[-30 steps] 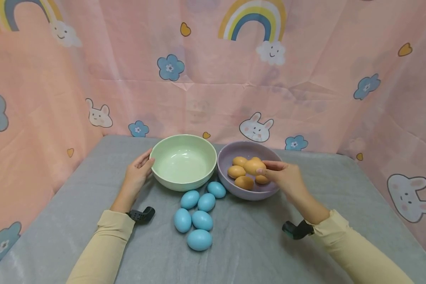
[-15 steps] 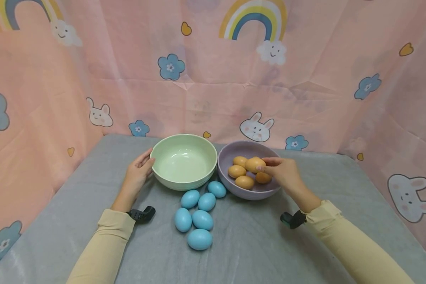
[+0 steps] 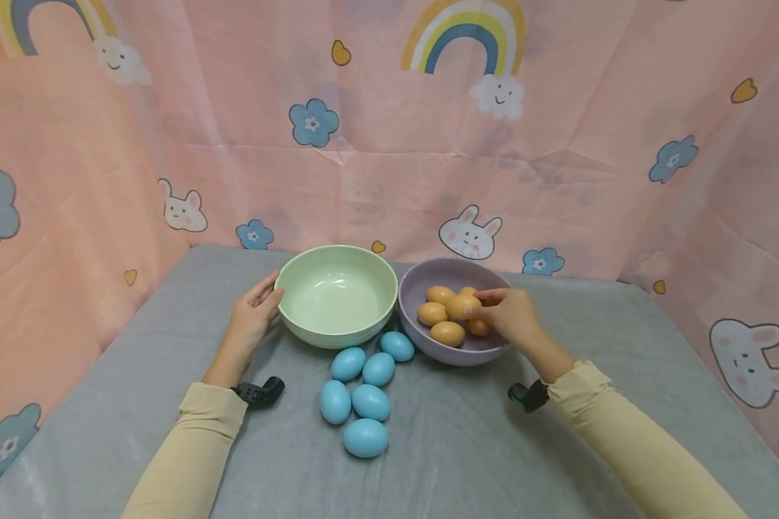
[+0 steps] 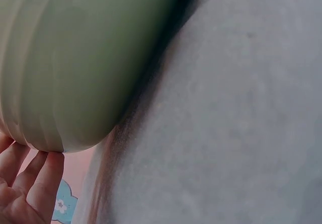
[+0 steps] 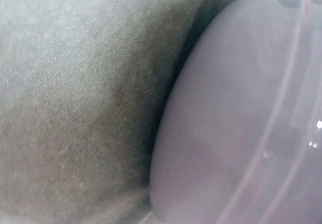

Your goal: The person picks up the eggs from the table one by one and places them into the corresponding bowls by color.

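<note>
- The left hand rests against the left side of the green bowl; its fingers are fairly straight and slightly spread, and in the left wrist view the fingertips touch the outer wall.
- The right hand reaches over the right rim of the purple bowl, thumb and fingers pinching a yellow-orange egg. Whether that egg touches the others is hard to tell.
- Five more yellow-orange eggs lie inside the purple bowl.
- The bowls stand upright side by side near the back of the counter, which is covered with grey cloth.
- Six blue eggs lie clustered on the cloth in front of the bowls.
- Both arms wear cream sleeves, with a black device at each wrist.
- Behind hangs a pink curtain printed with rainbows, flowers and rabbits.
</note>
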The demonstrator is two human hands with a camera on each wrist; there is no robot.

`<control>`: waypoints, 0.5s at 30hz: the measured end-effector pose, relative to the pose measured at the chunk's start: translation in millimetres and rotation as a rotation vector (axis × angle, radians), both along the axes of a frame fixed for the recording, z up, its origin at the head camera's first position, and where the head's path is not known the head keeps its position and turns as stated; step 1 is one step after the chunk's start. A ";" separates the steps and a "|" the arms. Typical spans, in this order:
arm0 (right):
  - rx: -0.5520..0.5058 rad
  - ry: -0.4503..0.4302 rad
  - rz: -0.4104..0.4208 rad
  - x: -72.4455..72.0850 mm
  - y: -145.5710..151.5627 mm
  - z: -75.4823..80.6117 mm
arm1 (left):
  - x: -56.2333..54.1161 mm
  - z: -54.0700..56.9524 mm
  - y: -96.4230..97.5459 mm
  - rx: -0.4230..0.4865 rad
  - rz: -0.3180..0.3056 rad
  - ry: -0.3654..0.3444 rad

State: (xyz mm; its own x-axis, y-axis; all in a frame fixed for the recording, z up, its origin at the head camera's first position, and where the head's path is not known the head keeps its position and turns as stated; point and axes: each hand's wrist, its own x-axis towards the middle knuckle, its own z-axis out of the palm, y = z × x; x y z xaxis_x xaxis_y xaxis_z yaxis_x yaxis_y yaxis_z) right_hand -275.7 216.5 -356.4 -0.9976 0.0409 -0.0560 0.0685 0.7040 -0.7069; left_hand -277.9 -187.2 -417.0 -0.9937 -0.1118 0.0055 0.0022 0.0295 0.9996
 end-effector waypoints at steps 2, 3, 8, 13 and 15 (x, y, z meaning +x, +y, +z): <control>0.030 0.008 0.008 -2.4 0.0 -2.1 | -0.4 -1.1 0.1 0.000 -0.001 0.004; 0.038 0.005 0.008 -3.3 -0.2 -2.8 | -0.5 -1.6 0.2 -0.001 0.000 0.004; 0.057 -0.023 0.010 -6.3 -2.7 -3.5 | -0.8 -2.6 -0.3 -0.003 0.003 0.011; 0.080 -0.021 0.032 -6.3 -4.4 -3.7 | -0.3 -2.5 -0.8 -0.010 -0.004 0.014; 0.094 -0.020 0.042 -6.2 -5.3 -4.1 | 0.0 -2.5 -0.9 -0.013 -0.009 0.012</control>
